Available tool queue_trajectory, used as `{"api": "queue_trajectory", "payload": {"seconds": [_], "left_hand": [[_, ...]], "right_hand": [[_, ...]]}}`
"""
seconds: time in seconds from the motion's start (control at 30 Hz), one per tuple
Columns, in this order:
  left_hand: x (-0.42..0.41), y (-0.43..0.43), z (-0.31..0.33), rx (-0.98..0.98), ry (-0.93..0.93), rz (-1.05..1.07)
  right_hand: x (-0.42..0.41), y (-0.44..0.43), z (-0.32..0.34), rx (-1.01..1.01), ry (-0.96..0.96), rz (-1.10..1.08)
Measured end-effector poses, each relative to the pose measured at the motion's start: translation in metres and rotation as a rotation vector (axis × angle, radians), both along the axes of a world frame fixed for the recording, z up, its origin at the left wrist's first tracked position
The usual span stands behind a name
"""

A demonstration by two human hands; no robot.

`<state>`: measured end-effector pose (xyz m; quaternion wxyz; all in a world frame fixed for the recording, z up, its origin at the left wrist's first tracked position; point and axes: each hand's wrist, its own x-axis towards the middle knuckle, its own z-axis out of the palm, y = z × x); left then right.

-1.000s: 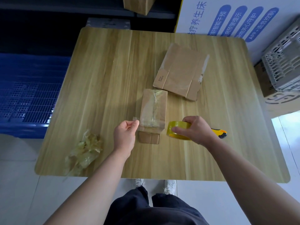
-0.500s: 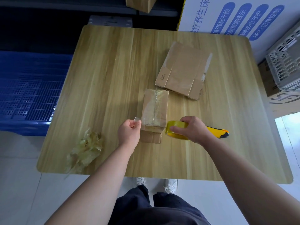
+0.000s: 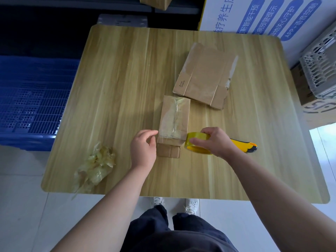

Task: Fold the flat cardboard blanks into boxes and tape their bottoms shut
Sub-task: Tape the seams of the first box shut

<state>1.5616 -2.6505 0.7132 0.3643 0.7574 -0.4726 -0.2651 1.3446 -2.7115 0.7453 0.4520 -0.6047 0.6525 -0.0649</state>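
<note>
Near the centre of the frame a small folded brown cardboard box point(image 3: 174, 122) stands on the pale wood-grain counter point(image 3: 116, 91), its upward face covered with clear tape along the seam. The left hand point(image 3: 144, 148) sits at the box's lower left edge, thumb and forefinger pinched together, apparently on the free end of a clear tape strip, though the strip itself is hard to make out. The right hand point(image 3: 215, 140) grips a yellow roll of packing tape point(image 3: 198, 142) just beside the box's lower right corner. A yellow and black utility knife point(image 3: 244, 144) lies behind that hand. A larger flattened brown cardboard blank point(image 3: 205, 75) rests toward the upper right, and a crumpled wad of used tape point(image 3: 96, 165) sits lower left.
</note>
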Motion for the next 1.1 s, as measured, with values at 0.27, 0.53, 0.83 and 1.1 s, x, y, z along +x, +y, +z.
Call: {"api": "queue_trajectory", "payload": {"seconds": [0.27,0.53,0.83,1.1], "left_hand": [[-0.012,-0.003,0.015,0.187,-0.025,-0.041],[-0.016,-0.034,0.01,0.316,-0.409,-0.451],[-0.009,-0.044,-0.01,0.476,-0.576,-0.565],[-0.01,-0.045,-0.011,0.466,-0.573,-0.559]], "right_hand": [[0.001,-0.001,-0.005,-0.005,0.008,0.028],[-0.002,-0.005,-0.004,-0.001,0.004,0.051],[-0.025,-0.008,-0.016,0.041,0.052,0.09],[-0.034,-0.013,-0.043,0.068,0.068,0.109]]}}
